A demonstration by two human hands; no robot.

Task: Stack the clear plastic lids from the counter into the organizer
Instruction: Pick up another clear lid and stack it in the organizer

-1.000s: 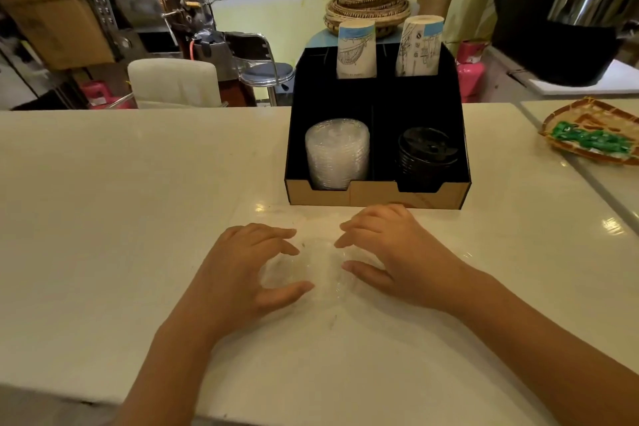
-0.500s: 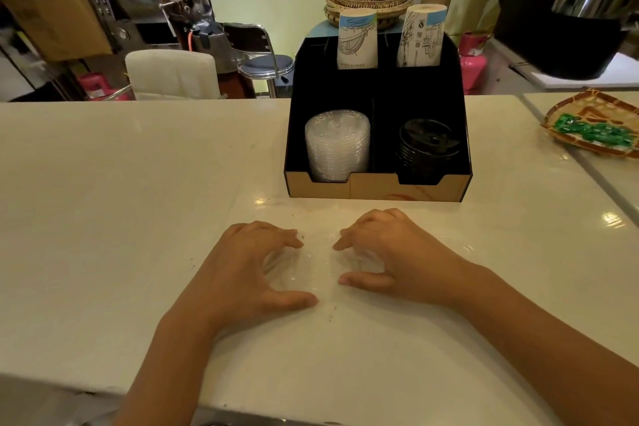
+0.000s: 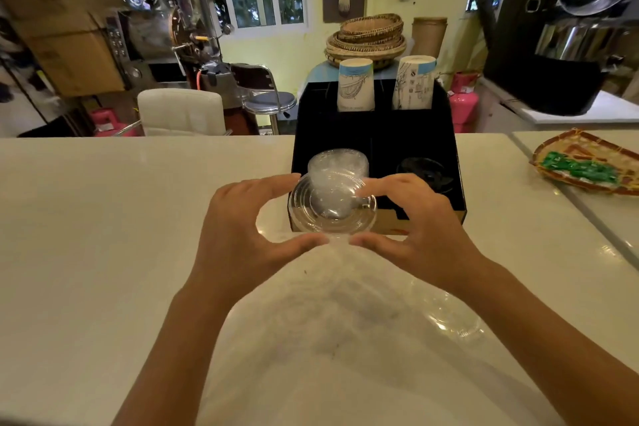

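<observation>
Both my hands hold one clear plastic lid (image 3: pixel 333 214) by its rim, lifted above the white counter just in front of the black organizer (image 3: pixel 458 183). My left hand (image 3: pixel 238 235) grips its left side, my right hand (image 3: pixel 418 232) its right side. Behind the lid, a stack of clear lids (image 3: pixel 337 162) stands in the organizer's front left compartment. Black lids (image 3: pixel 427 171) fill the front right compartment. Another clear lid (image 3: pixel 453 316) lies on the counter under my right forearm.
Two paper cup stacks (image 3: pixel 356 85) stand in the organizer's rear compartments. A woven tray with green packets (image 3: pixel 587 166) sits on the counter at the right. A white chair and a metal stool stand beyond the counter's far edge.
Both hands have lifted a clear lid off the counter and carried it forward toward the organizer's front left compartment. The camera has moved closer.
</observation>
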